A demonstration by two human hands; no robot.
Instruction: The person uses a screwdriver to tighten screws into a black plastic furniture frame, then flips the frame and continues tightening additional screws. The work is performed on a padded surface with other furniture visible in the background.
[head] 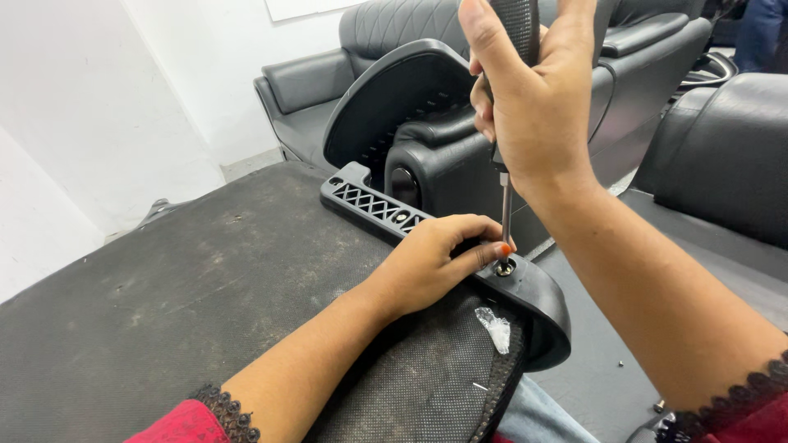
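Screw-driving looks underway: right hand (538, 107) grips the screwdriver (506, 209) upright on a screw (505, 267) in the black plastic armrest (460, 246), left hand's fingers (484, 254) pinching beside it; next calls for steady downward turning.

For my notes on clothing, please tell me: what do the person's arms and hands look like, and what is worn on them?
Both forearms are bare. Each arm has a red sleeve edged with black lace trim: the left sleeve shows at the bottom left, the right sleeve at the bottom right. The left hand has an orange-red painted thumbnail. The right hand shows no ring, and no watch or glove is visible.
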